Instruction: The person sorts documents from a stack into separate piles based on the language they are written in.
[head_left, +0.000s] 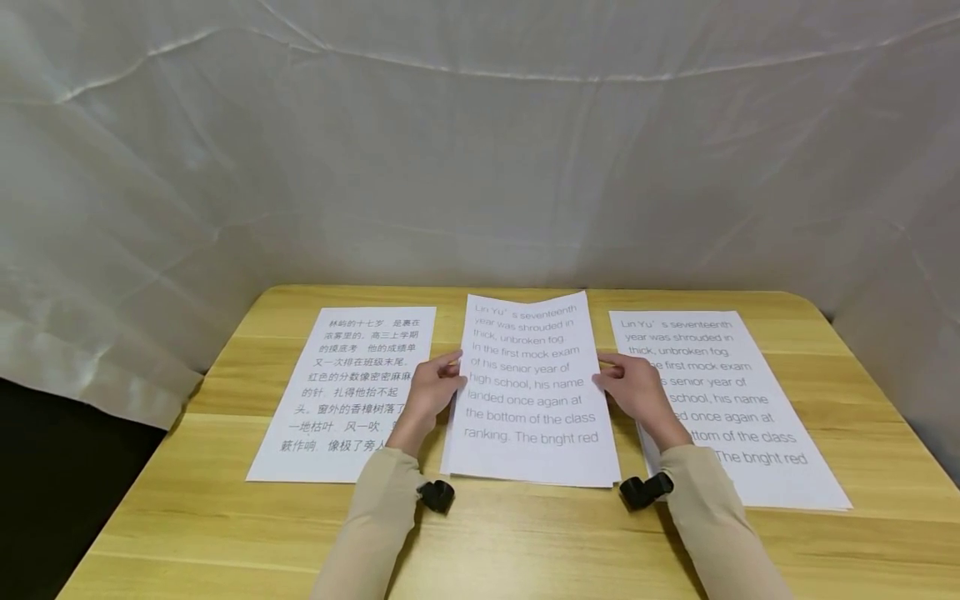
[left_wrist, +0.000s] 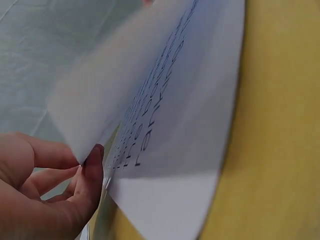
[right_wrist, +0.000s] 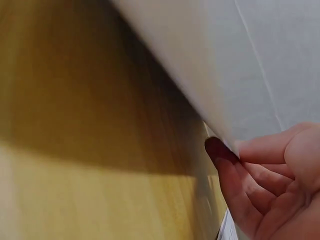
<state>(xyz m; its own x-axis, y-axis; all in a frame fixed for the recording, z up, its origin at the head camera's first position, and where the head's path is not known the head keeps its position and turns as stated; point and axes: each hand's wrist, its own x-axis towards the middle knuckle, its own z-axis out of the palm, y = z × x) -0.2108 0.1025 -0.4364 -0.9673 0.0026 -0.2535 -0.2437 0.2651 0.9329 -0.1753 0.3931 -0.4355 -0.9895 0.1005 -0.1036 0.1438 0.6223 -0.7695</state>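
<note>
Between my two hands is a printed sheet of paper with English text, bowed so that its top edge dips in the middle. My left hand pinches its left edge between thumb and fingers, as the left wrist view shows of the same hand. On the opposite edge, my right hand pinches with thumb and fingertips. The right wrist view has the raised paper over its shadow on the wood. Another white edge peeks out under the held sheet at its lower left.
A sheet with Chinese text lies at left, partly behind my left hand. Another English-text sheet lies at right, partly covered by my right arm. All are on a wooden table with a pale cloth hanging behind.
</note>
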